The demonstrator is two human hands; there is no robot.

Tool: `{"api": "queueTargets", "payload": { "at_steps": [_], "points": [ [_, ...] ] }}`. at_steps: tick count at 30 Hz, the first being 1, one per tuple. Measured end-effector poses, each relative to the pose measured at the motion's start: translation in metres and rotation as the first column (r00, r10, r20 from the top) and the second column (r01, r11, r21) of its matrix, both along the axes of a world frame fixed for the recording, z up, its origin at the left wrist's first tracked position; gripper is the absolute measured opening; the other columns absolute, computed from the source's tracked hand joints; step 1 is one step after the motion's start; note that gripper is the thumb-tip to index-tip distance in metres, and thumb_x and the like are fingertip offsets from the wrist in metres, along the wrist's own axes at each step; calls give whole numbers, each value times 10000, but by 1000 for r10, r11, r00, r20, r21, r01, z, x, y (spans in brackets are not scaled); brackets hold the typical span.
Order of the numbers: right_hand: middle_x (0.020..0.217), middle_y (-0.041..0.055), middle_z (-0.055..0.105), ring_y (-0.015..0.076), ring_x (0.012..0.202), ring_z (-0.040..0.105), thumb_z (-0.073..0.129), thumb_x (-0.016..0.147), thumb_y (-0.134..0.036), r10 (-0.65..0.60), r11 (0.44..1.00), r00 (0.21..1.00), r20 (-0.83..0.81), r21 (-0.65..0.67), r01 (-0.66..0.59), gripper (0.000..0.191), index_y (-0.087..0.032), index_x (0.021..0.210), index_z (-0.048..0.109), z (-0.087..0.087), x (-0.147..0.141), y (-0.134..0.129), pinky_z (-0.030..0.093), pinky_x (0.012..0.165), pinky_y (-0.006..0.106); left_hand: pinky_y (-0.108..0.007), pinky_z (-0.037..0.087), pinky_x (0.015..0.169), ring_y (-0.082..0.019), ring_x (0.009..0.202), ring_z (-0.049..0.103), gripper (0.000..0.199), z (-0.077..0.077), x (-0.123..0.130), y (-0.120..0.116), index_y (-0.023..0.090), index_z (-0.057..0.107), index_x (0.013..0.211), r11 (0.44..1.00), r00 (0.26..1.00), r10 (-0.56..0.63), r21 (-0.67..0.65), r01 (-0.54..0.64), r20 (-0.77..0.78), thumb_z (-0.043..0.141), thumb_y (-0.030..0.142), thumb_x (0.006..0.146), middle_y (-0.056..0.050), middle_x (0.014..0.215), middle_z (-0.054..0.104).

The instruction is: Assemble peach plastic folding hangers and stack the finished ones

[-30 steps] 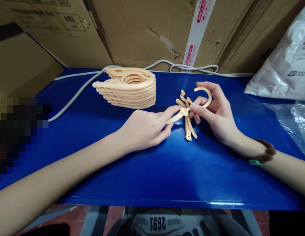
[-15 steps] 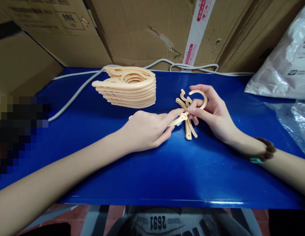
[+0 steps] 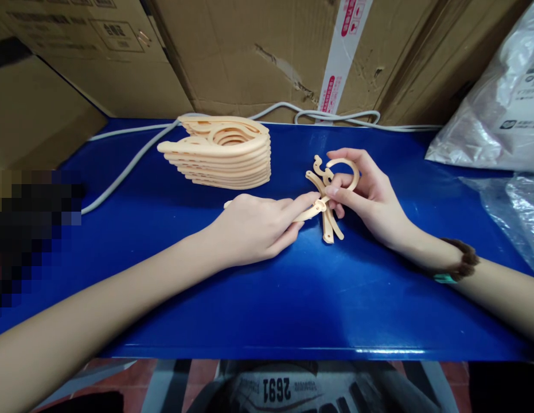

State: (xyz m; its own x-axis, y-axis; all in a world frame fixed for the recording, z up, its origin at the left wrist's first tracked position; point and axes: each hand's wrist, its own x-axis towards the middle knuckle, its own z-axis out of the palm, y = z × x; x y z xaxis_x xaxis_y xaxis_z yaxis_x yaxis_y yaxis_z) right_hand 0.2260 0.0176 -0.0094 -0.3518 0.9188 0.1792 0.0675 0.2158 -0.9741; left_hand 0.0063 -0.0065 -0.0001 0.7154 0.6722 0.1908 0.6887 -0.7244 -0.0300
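Note:
Between my hands is a beige plastic folding hanger (image 3: 308,214), held just above the blue table. My left hand (image 3: 260,229) is closed around one of its arms, covering most of that part; a pale tip shows behind the knuckles. With thumb and fingers, my right hand (image 3: 363,186) pinches the base of the curved hook (image 3: 356,172) near the joint. Several loose beige pieces (image 3: 328,226) lie crossed beneath and behind the joint, partly hidden by my fingers. Beyond my left hand stands a neat stack of beige curved hanger parts (image 3: 232,166).
Cardboard boxes (image 3: 249,69) line the back of the blue table (image 3: 292,310). A white cable (image 3: 129,172) runs along the rear and left. At the right are a plastic bag (image 3: 477,126) and clear wrapping (image 3: 503,201). A blurred-out dark patch covers the left edge.
The whole view has shifted slightly to the left. Both hands keep the same hold on the hanger, with no clear movement of the parts.

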Motion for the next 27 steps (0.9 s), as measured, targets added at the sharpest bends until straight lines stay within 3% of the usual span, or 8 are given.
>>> {"api": "queueTargets", "payload": {
  "at_steps": [27],
  "points": [
    [711, -52, 565, 122, 554, 540, 703, 838, -246, 7, 1000, 1000, 25, 0, -7, 417, -307, 1202, 510, 0, -1, 0, 481, 488, 279, -282, 442, 514, -208, 813, 724, 461, 1, 1, 0, 221, 389, 1431, 998, 999, 11, -59, -13, -48, 379, 312, 980, -24, 1120, 721]
  ]
}}
